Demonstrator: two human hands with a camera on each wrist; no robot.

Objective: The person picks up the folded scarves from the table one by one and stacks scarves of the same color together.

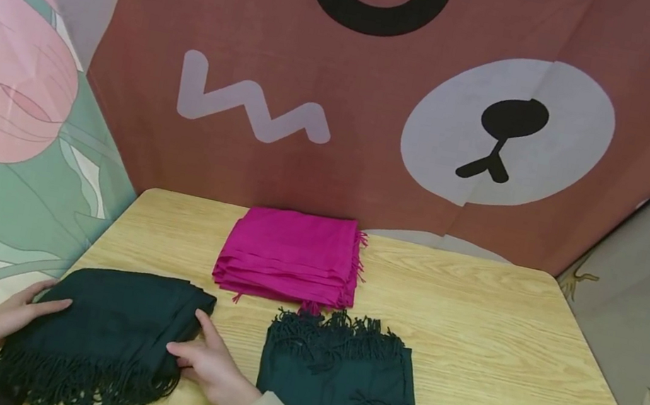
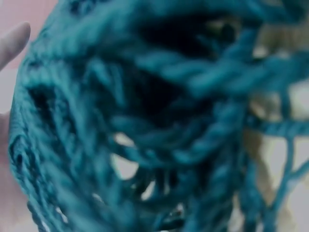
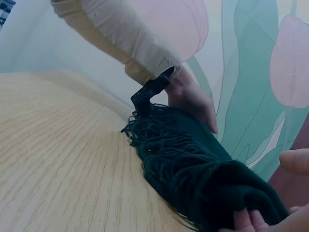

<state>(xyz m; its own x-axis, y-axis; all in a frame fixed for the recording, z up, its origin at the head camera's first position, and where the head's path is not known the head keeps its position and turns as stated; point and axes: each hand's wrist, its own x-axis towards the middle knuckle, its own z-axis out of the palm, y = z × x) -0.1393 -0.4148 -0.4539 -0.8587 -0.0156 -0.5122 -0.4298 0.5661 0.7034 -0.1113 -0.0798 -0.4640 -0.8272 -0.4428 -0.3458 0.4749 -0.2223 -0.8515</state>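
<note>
A folded dark green scarf (image 1: pixel 112 317) with a long fringe lies at the table's left front. My left hand (image 1: pixel 4 321) holds its left edge, thumb on top, the other fingers mostly hidden under the cloth. On the opposite edge, my right hand (image 1: pixel 213 367) grips the folded side. In the right wrist view, fingertips (image 3: pixel 244 220) of that hand show against the end of the fold. Twisted fringe strands (image 2: pixel 96 121) fill the left wrist view. Right of my right hand lies a second folded dark green scarf (image 1: pixel 340 398), its fringe toward the back.
A folded magenta scarf (image 1: pixel 292 247) sits at the back edge of the wooden table (image 1: pixel 496 374). Printed cloth walls (image 1: pixel 228 165) stand behind the table and at both sides. The second green scarf's fringe reaches close to the magenta one.
</note>
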